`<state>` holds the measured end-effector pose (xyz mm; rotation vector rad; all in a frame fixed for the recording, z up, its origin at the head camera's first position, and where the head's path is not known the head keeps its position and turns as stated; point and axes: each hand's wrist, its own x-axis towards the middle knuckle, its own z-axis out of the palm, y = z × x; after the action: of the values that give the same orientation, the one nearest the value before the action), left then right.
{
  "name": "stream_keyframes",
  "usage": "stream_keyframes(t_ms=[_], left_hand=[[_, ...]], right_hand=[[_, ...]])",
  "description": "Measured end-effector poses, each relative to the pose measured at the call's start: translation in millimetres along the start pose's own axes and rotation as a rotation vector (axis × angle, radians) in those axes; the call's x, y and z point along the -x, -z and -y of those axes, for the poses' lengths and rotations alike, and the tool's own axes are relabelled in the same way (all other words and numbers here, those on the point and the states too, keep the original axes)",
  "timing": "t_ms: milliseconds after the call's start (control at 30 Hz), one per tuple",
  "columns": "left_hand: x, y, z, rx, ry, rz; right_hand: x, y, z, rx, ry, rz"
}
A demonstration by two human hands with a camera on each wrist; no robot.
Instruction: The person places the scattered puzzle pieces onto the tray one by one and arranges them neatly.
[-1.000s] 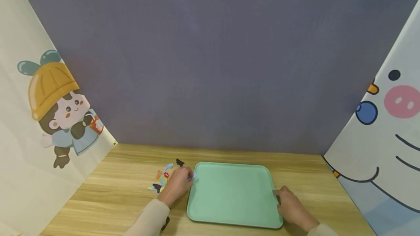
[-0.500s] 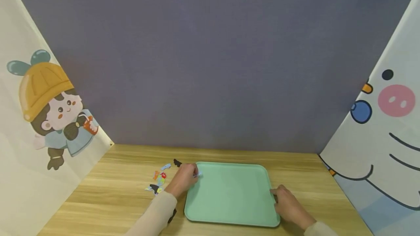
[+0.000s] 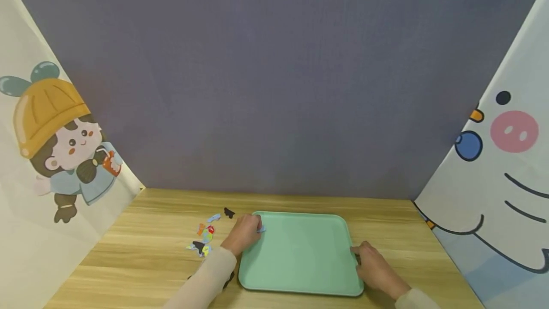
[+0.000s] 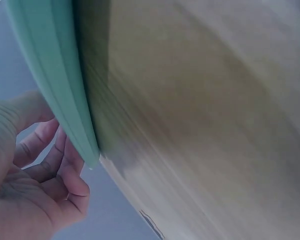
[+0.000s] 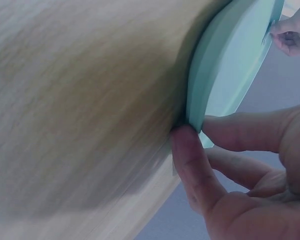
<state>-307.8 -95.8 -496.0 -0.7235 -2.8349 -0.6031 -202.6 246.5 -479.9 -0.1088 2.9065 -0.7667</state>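
Left hand (image 3: 244,234) pinches a blue piece (image 3: 263,228); right hand (image 3: 374,265) pinches the tray (image 3: 300,254) (green).

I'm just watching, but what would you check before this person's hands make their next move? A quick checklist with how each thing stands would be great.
1. Light-blue piece held by the left hand: ok, its end pokes out past the hand.
2. Piece positioned over the green tray: ok, near the far left corner.
3. Piece touching the tray's surface: cannot tell, the hand hides too much.
4. Tray steadied: ok, the right hand pinches its right edge.
5. All loose pieces on the tray: not ok, several lie on the table left of it.
6. Dark piece by the left sleeve fully visible: not ok, partly covered.
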Motion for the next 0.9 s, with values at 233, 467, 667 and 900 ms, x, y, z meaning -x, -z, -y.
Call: stream_keyframes(t_ms=[233,467,667,900], left_hand=[[-2.6,-0.6,-3.2,-0.016,0.008,0.002],[-3.8,-0.2,-3.3,-0.014,0.023,0.013],[-3.2,4.8,-1.2,-0.004,0.053,0.032],[1.1,14.9,3.5,-0.016,0.053,0.012]], right_hand=[[0,-0.6,0,-0.005,0.003,-0.006],[0,-0.5,-1,-0.003,0.011,-0.005],[-1,-1.3,0,-0.001,0.017,-0.013],[0,-1.1,-2,0.009,0.013,-0.027]])
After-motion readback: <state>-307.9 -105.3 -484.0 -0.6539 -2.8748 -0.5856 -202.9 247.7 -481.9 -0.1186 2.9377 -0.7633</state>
